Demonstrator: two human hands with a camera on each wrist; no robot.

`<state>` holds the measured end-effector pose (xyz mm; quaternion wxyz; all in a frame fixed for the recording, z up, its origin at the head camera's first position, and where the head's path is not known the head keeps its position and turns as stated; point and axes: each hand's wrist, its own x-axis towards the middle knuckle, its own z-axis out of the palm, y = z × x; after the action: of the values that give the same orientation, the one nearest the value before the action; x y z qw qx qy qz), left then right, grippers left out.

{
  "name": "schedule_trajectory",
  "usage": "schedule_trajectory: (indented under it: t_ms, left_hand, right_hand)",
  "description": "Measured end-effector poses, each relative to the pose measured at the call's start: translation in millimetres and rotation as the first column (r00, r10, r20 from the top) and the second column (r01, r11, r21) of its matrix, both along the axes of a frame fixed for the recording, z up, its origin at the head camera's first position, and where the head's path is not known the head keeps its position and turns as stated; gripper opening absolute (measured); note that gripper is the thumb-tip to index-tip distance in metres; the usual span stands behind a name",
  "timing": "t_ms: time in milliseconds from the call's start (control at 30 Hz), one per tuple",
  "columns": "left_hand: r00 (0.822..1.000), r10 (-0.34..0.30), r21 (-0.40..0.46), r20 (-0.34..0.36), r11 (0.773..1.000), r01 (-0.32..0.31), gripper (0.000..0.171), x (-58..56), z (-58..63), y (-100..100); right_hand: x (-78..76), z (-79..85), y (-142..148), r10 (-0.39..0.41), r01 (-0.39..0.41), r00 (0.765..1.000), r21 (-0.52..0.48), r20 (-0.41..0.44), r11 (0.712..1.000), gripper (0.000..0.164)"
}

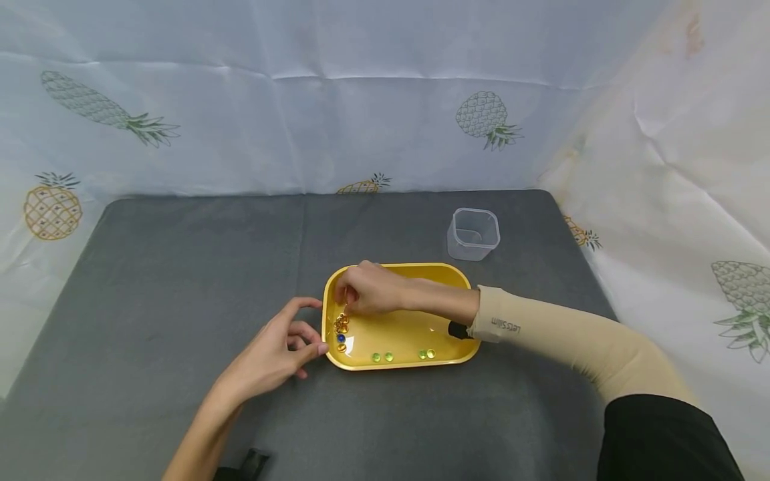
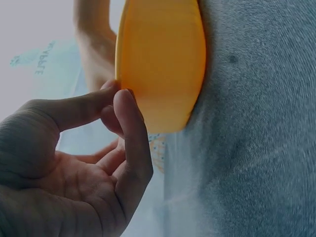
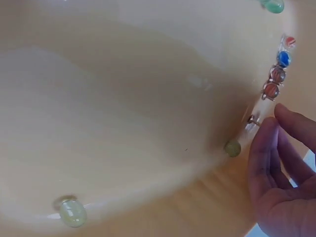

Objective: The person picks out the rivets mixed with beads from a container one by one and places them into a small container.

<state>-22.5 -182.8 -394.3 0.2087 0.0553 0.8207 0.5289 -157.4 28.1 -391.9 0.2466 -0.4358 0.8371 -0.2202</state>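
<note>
Tray, yellow [image 1: 397, 344], one: rectangular, round-cornered, set on a grey cloth-covered worktop [image 1: 180, 321], near the middle.

Beads, shiny and round, contained in the tray. Amber beads [image 1: 341, 323] are clustered along its left end; a blue bead [image 1: 341, 339] is placed just beside them, followed by a single amber bead [image 1: 341, 347] towards the near corner. Along the near side, a green pair [image 1: 382, 357] and a yellow-green pair [image 1: 426, 354] are set apart from each other. In the right wrist view, two pale beads are seen well apart along another side, one [image 3: 232, 148] near the fingers, one [image 3: 73, 213] farther off.

Left hand [image 1: 278, 352], relaxed: the tray's left end is touched by the tips of thumb and forefinger, which are held apart; the remaining fingers are loosely bent.

Right hand [image 1: 377, 288], reached into the tray at its left end: thumb and forefinger are brought close together beside a small bead [image 3: 253, 119]; whether anything is pinched cannot be told. The forearm is covered by a beige sleeve [image 1: 553, 334] with dark lettering.

Container, clear plastic [image 1: 473, 244], one: stood upright beyond the tray, towards its right end.

Backdrop, pale fabric [image 1: 361, 127]: printed with pineapples.
</note>
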Motion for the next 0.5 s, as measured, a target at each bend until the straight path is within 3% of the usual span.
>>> schedule_trajectory:
  t_ms: [500]
  left_hand:
    - [0.997,-0.036,0.11,0.064,0.994,0.029,0.073,-4.9,-5.4,-3.3]
  right_hand:
    - [-1.4,-6.0,5.5,-0.039,0.038,0.998,0.03,0.042,0.999,0.012]
